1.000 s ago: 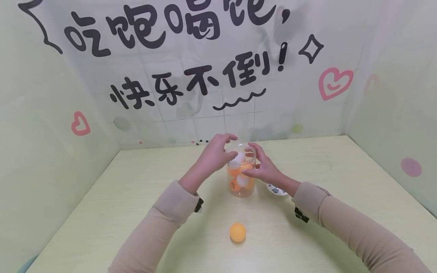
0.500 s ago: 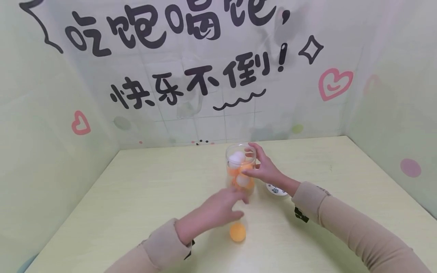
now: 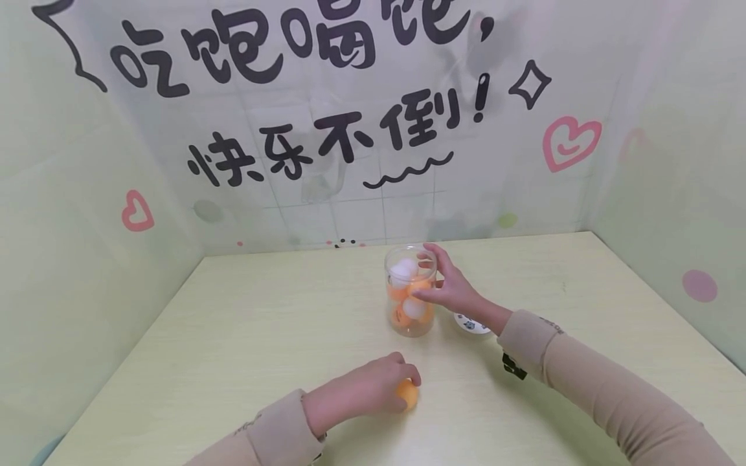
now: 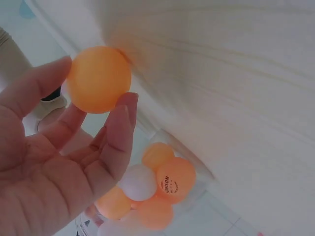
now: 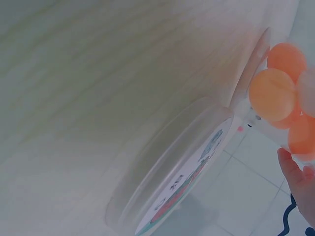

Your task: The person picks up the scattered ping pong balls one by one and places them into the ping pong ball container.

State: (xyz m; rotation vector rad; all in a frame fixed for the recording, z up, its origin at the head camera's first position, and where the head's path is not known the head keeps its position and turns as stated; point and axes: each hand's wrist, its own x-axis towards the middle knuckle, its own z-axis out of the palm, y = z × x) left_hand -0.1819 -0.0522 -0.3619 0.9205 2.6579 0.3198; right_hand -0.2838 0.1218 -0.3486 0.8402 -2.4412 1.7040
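Note:
In the head view my left hand [image 3: 373,387] is low over the front of the table, its thumb and fingertips pinching an orange ping-pong ball [image 3: 409,393]. The left wrist view shows that ball [image 4: 100,79] between thumb and fingers. Farther back stands a clear, lidless plastic jar [image 3: 411,329], upright, with several orange and white ping-pong balls [image 3: 414,308] inside. My right hand [image 3: 456,288] holds the jar from its right side, fingers behind the rim and thumb in front. Only a few of its fingertips [image 5: 290,167] show in the right wrist view.
A round white lid [image 3: 472,323] with printed pictures lies on the table to the right of the jar, partly under my right forearm. The pale wooden table [image 3: 262,310] is bounded by a back wall [image 3: 326,220] with black lettering and by two side walls.
My left hand has come away from the jar's mouth, down and toward me, to the orange ball on the table, and now pinches it. My right hand stays on the jar.

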